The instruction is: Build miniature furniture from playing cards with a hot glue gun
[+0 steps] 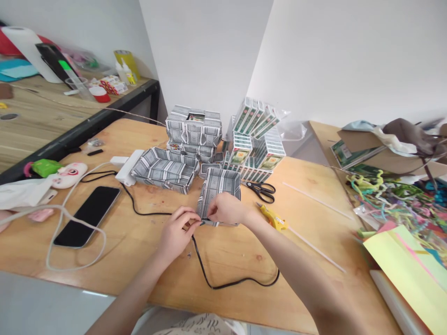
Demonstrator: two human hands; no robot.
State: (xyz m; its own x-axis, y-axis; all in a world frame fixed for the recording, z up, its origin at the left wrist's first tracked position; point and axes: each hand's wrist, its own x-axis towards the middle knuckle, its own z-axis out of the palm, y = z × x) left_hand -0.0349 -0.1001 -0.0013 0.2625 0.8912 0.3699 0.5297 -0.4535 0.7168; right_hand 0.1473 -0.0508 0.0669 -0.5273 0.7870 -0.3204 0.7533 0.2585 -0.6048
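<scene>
An open box made of grey patterned playing cards [220, 180] stands on the table in front of me. My left hand [179, 228] pinches the near left corner of that box. With curled fingers, my right hand [225, 208] reaches over the near wall and presses at the same corner from inside; its fingertips are partly hidden. To the left lies a second open card box [164, 167]. Right of the box I see black-handled scissors [261, 190] and a yellow glue gun [272, 216] with a glue stick in its back.
Stacked card decks [256, 139] and a larger card structure [193, 125] stand behind. A black cable [237, 282] loops in front of my hands. At left lie a phone [87, 216] and power strip [128, 167]; at right, a pile of colourful pipe cleaners [405, 204] and yellow paper [408, 270].
</scene>
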